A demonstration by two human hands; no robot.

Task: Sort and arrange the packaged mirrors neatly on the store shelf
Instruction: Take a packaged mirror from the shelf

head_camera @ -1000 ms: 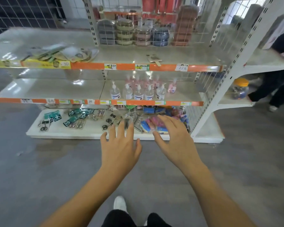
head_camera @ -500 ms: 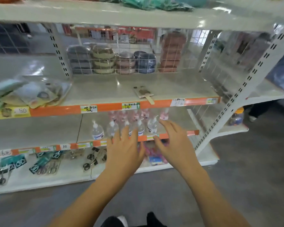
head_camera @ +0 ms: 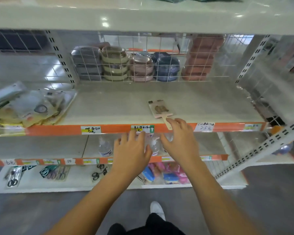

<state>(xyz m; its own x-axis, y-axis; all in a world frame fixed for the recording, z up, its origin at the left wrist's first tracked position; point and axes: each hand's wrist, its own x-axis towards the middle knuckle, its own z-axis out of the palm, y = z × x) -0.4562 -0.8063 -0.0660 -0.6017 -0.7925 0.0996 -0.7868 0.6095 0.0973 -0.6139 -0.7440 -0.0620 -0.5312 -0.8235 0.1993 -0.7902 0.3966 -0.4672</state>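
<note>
One packaged hand mirror (head_camera: 160, 109) with a pale pink frame and handle lies flat near the front of the middle shelf (head_camera: 119, 106), its handle jutting over the orange edge strip. A loose pile of packaged mirrors (head_camera: 25, 107) lies at the left end of the same shelf. My right hand (head_camera: 180, 141) is open, fingers spread, with its fingertips just at the mirror's handle. My left hand (head_camera: 131, 148) is open too, held below the orange strip, holding nothing.
Stacked oval containers (head_camera: 126, 65) sit behind the wire grid at the back. Pump bottles (head_camera: 105, 146) stand on the lower shelf; scissors packs (head_camera: 54, 172) and coloured packets (head_camera: 168, 173) lie on the bottom shelf. A slanted white upright (head_camera: 255, 153) stands at the right.
The view has risen and closed in on the middle shelf. Both hands have moved up and forward, the right one reaching the lone mirror's handle.
</note>
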